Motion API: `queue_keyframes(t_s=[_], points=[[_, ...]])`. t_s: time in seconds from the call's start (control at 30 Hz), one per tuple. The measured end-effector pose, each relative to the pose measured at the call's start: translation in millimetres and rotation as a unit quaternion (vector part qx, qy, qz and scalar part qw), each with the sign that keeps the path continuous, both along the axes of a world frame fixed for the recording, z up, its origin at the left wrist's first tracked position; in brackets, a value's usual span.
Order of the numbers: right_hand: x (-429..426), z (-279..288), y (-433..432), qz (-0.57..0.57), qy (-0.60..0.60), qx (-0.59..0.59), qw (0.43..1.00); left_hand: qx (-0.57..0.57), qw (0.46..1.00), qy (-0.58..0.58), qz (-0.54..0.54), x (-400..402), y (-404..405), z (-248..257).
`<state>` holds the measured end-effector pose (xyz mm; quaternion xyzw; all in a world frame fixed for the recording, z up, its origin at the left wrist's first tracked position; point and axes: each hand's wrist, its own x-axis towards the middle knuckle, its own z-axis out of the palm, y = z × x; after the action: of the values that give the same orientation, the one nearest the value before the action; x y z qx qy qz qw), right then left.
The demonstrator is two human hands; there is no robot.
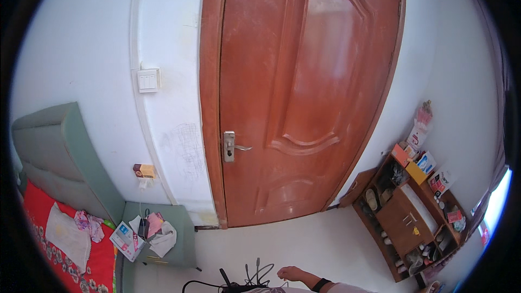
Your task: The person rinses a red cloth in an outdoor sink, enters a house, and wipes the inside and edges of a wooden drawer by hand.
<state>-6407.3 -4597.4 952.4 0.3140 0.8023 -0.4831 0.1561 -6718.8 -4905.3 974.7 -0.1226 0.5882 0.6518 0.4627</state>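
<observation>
My right hand (290,273) is low in the view, its fingers loosely curled, with a black band on the wrist. Just left of it, black and grey cables (257,272) stick up near my body at the bottom edge; whether the hand touches one cannot be told. My left hand is out of view. Before me stands a closed red-brown wooden door (260,89) with a metal lever handle (240,147) on its left side.
A green nightstand (185,236) bearing cloths and a box stands at lower left, beside a bed with a green headboard (44,146). A wooden shoe cabinet (392,219) with bags and boxes is at right. A light switch (148,81) is on the wall.
</observation>
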Motion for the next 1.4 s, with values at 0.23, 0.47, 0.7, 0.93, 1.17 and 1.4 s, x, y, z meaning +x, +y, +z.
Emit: queue_keyframes(t_s=[0.23,0.47,0.7,0.93,1.17,1.4], points=[[19.0,-26.2,11.7,-0.002,0.058,0.075,0.995,-0.03,0.999,-0.002,-0.013,11.1,-1.9,-4.7],[62.5,-40.3,-0.2,-0.033,0.035,0.128,0.991,-0.05,0.997,-0.011,-0.053,11.5,-36.3,-27.2],[53.8,-7.7,-93.9,-0.173,0.035,0.108,0.978,-0.058,0.993,-0.018,-0.097,-39.1,-81.8,-53.2],[93.4,-11.9,-206.5,-0.324,0.058,0.062,0.942,-0.053,0.987,-0.001,-0.153,-89.9,-91.6,-59.6],[112.3,0.3,-240.8,-0.474,0.126,0.03,0.871,-0.021,0.972,0.021,-0.231,-73.6,-60.4,-48.7],[206.2,2.6,-279.2,-0.528,0.098,0.036,0.843,-0.005,0.954,0.028,-0.298,14.0,-38.0,-42.0]])
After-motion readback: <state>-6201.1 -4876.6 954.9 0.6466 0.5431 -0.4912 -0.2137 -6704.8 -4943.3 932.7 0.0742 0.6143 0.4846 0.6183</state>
